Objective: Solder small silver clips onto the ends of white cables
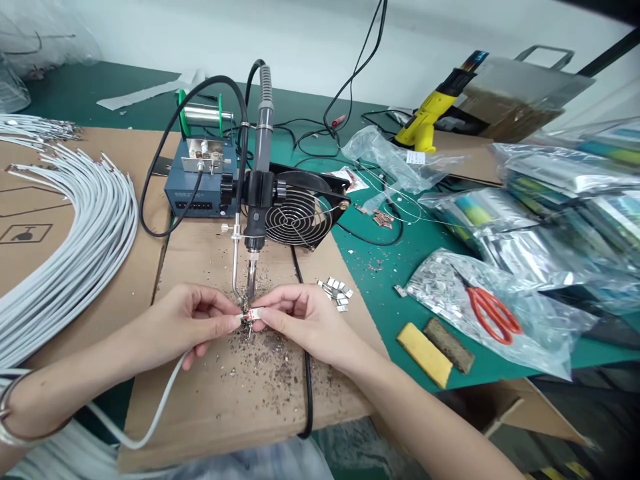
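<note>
Connector pinched just under the downward-pointing tip of the soldering iron, above the cardboard on the desk, long axis crosswise, with left hand and right hand about equally near. Left fingers closed on the end of the white cable, right fingers closed on the connector's right side; contact between cable and connector too small to make out.

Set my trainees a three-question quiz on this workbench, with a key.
1. Short answer: which hand holds the white cable?
2. True or false: the red-handled scissors lie on the clear plastic bag.
3. Multiple choice: what stands immediately right of the soldering iron, as pictured?
A) The green-ended spool
B) The fan
C) The yellow tool

Key: 1. The left hand. 2. True. 3. B, the fan.
</note>
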`<action>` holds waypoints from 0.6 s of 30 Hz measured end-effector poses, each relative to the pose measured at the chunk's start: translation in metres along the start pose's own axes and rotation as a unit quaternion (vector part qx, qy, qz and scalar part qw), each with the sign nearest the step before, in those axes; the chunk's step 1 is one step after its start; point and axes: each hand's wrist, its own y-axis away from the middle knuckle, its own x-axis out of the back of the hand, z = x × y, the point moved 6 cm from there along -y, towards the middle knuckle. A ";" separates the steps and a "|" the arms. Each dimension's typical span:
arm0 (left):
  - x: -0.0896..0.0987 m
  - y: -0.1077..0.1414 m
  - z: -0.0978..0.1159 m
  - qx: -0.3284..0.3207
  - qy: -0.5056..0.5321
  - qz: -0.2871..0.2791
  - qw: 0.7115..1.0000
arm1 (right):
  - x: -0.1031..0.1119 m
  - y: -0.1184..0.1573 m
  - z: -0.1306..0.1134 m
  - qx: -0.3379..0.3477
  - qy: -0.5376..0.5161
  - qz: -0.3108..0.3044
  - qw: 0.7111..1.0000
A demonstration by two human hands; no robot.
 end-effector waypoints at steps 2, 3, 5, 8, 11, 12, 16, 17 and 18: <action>0.000 0.000 0.000 -0.005 -0.011 0.003 1.000 | 0.000 0.000 0.001 0.000 0.009 -0.003 1.000; 0.000 0.001 0.001 -0.011 -0.019 0.006 1.000 | 0.000 -0.001 0.001 0.001 0.012 -0.004 1.000; 0.000 0.001 0.001 -0.023 -0.036 0.013 0.999 | -0.001 -0.002 0.002 0.000 0.015 -0.008 1.000; 0.000 0.002 0.001 -0.027 -0.055 0.010 0.998 | -0.002 -0.003 0.005 0.004 0.034 -0.008 0.999; 0.000 0.003 0.001 -0.029 -0.060 0.010 0.998 | 0.000 -0.001 0.003 0.040 0.101 0.014 0.994; 0.000 0.004 0.001 -0.031 -0.061 0.009 0.998 | 0.001 0.001 0.001 0.064 0.146 0.026 0.987; -0.004 0.005 0.000 -0.040 -0.066 0.004 0.997 | -0.003 0.012 -0.018 0.213 0.327 0.044 0.920; -0.005 0.005 0.000 -0.039 -0.067 0.003 0.997 | -0.006 0.015 -0.022 0.255 0.352 0.037 0.900; -0.005 0.005 -0.001 -0.038 -0.066 0.001 0.997 | -0.009 0.017 -0.025 0.294 0.371 0.029 0.880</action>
